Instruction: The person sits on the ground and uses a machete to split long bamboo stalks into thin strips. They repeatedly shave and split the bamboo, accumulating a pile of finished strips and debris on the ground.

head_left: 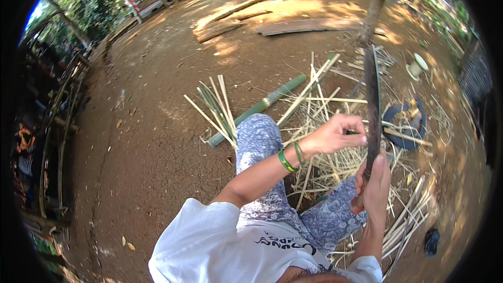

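My right hand (374, 183) is wrapped round the lower end of a machete (372, 99). Its long dark blade points up and away from me, above my bent right knee. Beside the blade, my left hand (339, 135) has its fingers curled, thumb and forefinger close together next to the metal. Whether anything thin sits between those fingertips, or whether they touch the blade, I cannot tell. Pale split bamboo strips and shavings (327, 165) lie on the ground under both hands. A green bamboo pole (262, 106) lies past my left knee, next to a bundle of strips (216, 106).
At the right lie a dark ring-shaped object (390, 117), a pale spool (417, 66) and a pile of split strips (408, 217). A post (371, 18) rises beyond the blade tip. Farther off are logs (225, 21) and a long board (309, 26) on bare earth.
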The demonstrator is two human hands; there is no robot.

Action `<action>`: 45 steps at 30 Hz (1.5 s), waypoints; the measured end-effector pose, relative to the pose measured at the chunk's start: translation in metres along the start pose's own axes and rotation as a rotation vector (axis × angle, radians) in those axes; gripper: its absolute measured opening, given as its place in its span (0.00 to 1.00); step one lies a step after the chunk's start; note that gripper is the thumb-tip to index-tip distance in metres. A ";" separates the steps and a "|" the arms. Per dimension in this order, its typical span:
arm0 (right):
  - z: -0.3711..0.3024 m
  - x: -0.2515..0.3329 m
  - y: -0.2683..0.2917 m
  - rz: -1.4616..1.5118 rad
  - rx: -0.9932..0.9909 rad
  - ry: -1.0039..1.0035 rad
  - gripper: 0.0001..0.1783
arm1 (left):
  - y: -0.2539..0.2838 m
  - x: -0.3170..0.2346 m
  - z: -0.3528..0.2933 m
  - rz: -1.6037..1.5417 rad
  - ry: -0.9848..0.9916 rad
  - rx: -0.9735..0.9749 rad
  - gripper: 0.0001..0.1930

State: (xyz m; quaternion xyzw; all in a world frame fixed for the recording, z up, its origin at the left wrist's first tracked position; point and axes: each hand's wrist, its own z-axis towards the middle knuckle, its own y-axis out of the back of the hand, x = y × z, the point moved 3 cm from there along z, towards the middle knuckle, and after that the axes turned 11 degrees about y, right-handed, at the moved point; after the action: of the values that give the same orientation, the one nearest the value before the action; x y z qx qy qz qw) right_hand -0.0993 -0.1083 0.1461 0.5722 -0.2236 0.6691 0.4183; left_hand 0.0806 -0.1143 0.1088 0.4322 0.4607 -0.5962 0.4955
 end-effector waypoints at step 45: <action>0.018 0.001 0.016 0.256 0.070 -0.037 0.29 | -0.005 0.000 0.019 -0.045 -0.036 -0.072 0.05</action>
State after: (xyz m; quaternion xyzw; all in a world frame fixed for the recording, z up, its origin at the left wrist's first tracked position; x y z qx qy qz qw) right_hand -0.1023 -0.1305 0.1545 0.5657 -0.2790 0.7136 0.3048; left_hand 0.0743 -0.1328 0.1136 0.3926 0.4825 -0.5978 0.5055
